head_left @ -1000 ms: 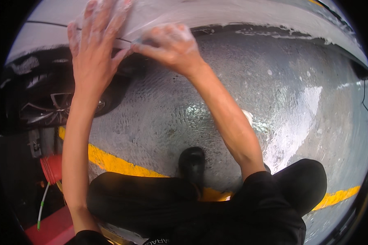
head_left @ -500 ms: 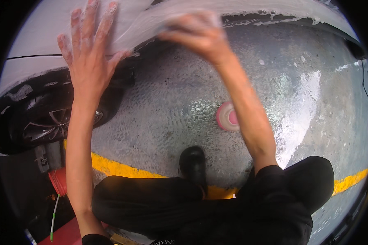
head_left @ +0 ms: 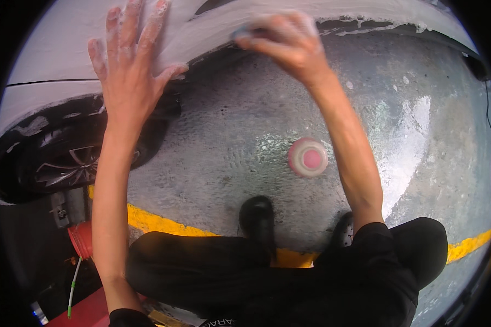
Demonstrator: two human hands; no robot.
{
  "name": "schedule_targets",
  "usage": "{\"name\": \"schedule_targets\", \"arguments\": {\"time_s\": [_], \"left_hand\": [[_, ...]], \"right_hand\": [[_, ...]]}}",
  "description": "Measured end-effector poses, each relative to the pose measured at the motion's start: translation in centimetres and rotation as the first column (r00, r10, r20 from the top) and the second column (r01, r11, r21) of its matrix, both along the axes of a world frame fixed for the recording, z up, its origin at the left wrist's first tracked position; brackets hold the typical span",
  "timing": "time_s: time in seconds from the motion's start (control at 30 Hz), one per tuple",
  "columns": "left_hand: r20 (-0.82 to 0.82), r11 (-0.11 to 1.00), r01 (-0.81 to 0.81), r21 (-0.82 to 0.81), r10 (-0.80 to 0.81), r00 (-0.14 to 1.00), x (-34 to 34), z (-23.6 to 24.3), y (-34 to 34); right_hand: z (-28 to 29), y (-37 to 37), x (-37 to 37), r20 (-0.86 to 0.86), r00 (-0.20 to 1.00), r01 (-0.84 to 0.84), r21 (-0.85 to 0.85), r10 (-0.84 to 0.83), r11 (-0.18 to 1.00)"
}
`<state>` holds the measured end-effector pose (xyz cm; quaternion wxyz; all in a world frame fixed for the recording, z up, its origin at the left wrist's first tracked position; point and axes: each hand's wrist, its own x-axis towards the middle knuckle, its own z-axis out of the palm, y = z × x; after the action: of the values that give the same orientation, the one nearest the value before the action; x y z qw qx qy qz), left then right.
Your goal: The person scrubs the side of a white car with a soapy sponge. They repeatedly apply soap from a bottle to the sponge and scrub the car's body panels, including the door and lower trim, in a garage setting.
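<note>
A white car body panel (head_left: 73, 49) coated with wet suds fills the upper left. Flat against it lies my left hand (head_left: 130, 71), fingers spread, foam on them. Farther right, my right hand (head_left: 289, 43) is at the panel's lower edge, foamy and smeared by motion. Its fingers close around a small bluish piece (head_left: 239, 34), of which only an end shows at the fingertips; I cannot make out its kind. Below my left hand is the car's black tyre and spoked wheel (head_left: 71, 163).
On the wet grey floor (head_left: 218, 141) stands a round pink-and-white container (head_left: 307, 157), beside my right forearm. My black boot (head_left: 257, 215) is near the yellow floor line (head_left: 169, 222). A red bucket (head_left: 82, 240) and a thin white-and-green stick (head_left: 73, 289) are at lower left.
My right hand has moved right along the panel edge, and the bluish piece now shows. The left hand appears slightly farther right, still flat. The pink-and-white container is no longer partly covered by my forearm.
</note>
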<state>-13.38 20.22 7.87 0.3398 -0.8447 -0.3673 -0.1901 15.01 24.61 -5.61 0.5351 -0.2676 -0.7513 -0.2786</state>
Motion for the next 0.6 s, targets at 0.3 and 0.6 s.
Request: {"name": "schedule_targets", "arguments": {"time_s": [0.3, 0.6], "left_hand": [[-0.002, 1.000, -0.001, -0.015, 0.001, 1.000, 1.3, 0.1, -0.1], [-0.201, 0.942, -0.313, 0.117, 0.331, 0.922, 0.8, -0.3, 0.2]], "right_hand": [[-0.6, 0.3, -0.5, 0.040, 0.999, 0.034, 0.031, -0.035, 0.999], [-0.4, 0.0, 0.3, 0.003, 0.998, 0.055, 0.055, -0.055, 0.997]]}}
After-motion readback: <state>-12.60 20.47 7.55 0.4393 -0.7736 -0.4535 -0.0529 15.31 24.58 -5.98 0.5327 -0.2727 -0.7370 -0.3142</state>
